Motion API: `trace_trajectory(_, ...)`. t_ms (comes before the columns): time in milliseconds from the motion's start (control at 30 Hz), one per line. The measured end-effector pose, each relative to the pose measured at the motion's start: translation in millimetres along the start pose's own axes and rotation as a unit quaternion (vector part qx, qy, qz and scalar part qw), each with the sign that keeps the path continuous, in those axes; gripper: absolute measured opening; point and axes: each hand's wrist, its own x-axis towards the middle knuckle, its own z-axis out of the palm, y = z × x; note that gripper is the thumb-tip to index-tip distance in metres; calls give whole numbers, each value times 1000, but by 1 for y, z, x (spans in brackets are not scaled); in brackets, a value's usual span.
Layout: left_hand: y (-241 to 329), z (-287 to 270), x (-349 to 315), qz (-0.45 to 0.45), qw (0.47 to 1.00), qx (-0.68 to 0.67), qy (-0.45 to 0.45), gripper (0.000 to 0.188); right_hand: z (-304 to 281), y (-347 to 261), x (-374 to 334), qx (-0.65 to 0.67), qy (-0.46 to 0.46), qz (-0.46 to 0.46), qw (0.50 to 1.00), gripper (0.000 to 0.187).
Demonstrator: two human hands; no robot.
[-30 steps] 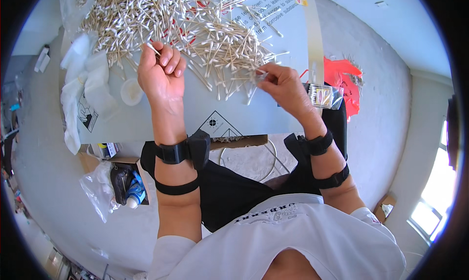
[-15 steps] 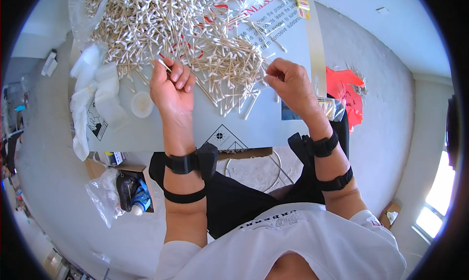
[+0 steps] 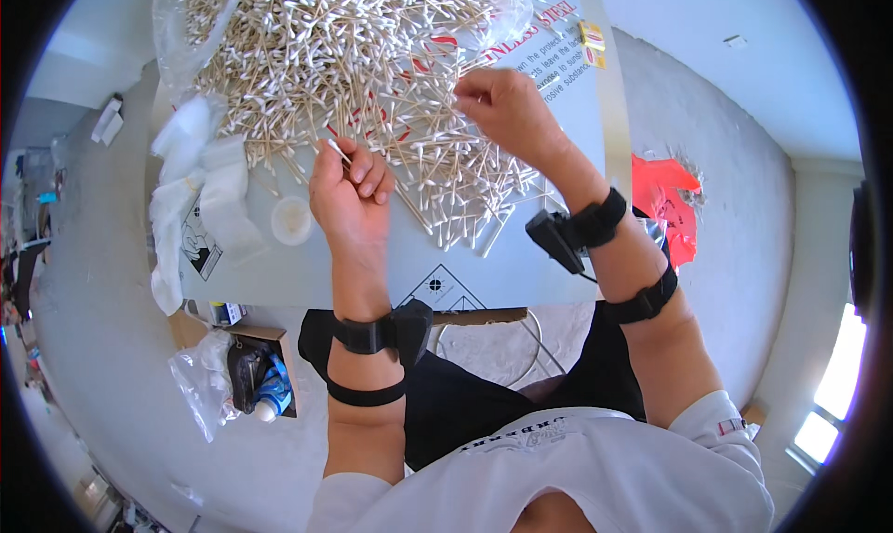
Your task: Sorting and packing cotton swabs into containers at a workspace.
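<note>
A big heap of wooden cotton swabs (image 3: 288,54) with white tips spreads over the table (image 3: 372,286). My left hand (image 3: 352,196), palm up at the heap's near edge, has its fingers curled around a cotton swab (image 3: 339,150), whose white tip sticks out beside the thumb. Over the right part of the heap is my right hand (image 3: 512,110), thumb and fingers pinched together among the swabs; what lies between the fingertips is too small to make out. Just left of my left wrist lies a small round whitish lid or dish (image 3: 292,220).
Clear plastic bags (image 3: 191,31) lie at the heap's far left, above white plastic sleeves (image 3: 228,193). Small yellow packets (image 3: 593,45) sit at the far right edge. Below the table's left side stands an open box (image 3: 290,361) with a blue bottle (image 3: 273,389).
My right hand has moved left and away from me, from the heap's right edge onto the swabs. The left hand keeps its grip. The whole view has shifted slightly.
</note>
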Motion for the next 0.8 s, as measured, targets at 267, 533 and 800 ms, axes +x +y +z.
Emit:
trace_trajectory(267,1,3,0,-21,1000,-10,14,33,23,-28,78,-74,-17,97,992,50)
trace_trajectory(533,1,-3,1,-16,999,-40,9,30,62,-52,120,-121,6,137,983,27)
trace_trajectory(800,7,-2,-2,-6,999,-32,10,29,11,-18,114,-110,-7,0,994,44)
